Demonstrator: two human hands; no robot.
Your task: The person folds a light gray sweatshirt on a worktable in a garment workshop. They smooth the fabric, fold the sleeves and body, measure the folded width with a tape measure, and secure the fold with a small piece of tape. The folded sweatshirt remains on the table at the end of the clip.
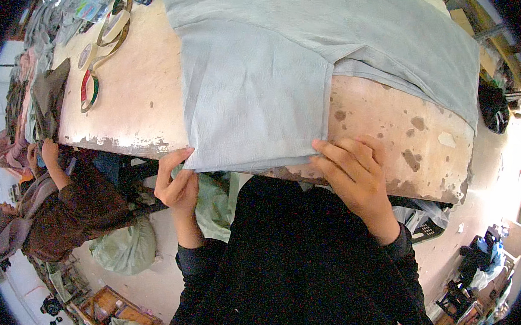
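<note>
A light blue-grey garment (259, 90) lies spread over the table, with what looks like a sleeve reaching toward me to the near edge. At the sleeve end's left corner, my left hand (178, 178) pinches the cloth between thumb and fingers. My right hand (353, 175) is at the right corner of the same end, its fingertips on the cloth's edge and the thumb hidden. Between the two hands the hem runs nearly straight along the table's edge. Farther back, the garment's body stretches across to the right.
The pale worn table (395, 136) has chipped patches. Tape rolls (88, 57) and a measuring tape (90, 90) lie at its left, near a plastic bottle (89, 8). At the left, a person (70, 209) handles dark cloth (49, 96). A pale green sack (126, 247) stands on the floor.
</note>
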